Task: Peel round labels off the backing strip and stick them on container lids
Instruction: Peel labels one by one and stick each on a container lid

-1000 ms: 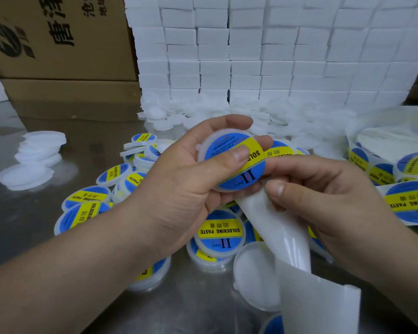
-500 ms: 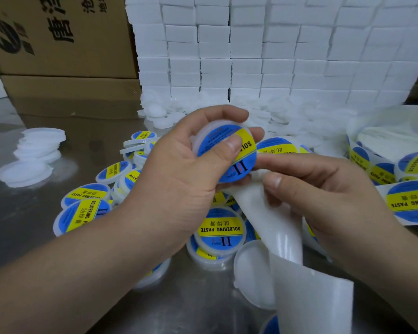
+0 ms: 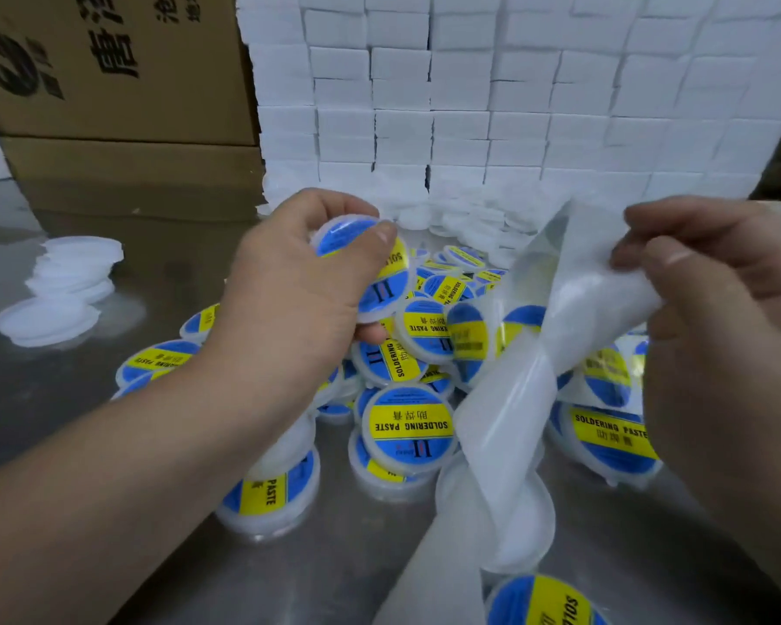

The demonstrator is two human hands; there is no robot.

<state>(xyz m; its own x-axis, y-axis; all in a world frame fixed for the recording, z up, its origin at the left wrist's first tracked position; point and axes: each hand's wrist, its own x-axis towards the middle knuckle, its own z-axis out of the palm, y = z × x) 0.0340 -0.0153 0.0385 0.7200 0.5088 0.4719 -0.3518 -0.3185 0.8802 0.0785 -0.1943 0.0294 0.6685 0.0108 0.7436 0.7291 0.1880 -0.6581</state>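
Observation:
My left hand (image 3: 289, 300) grips a round white lid (image 3: 382, 286) that carries a blue and yellow "SOLDERING PASTE" label, thumb pressed on its top edge. My right hand (image 3: 713, 300) pinches the white translucent backing strip (image 3: 515, 399), which twists down toward the lower middle. Blue and yellow labels still on the strip (image 3: 470, 340) show just left of the right hand. Between the hands lies a heap of labelled lids (image 3: 409, 428) on the metal table.
A stack of plain white lids (image 3: 71, 272) sits at the left. Loose white lids (image 3: 470, 218) are piled in front of a wall of white boxes (image 3: 515, 92). Cardboard cartons (image 3: 109, 69) stand at the back left. A bare lid (image 3: 524, 525) lies under the strip.
My right hand has pulled the backing strip up and to the right, away from the lid. My left hand has moved left and lower with the labelled lid. The camera has moved closer.

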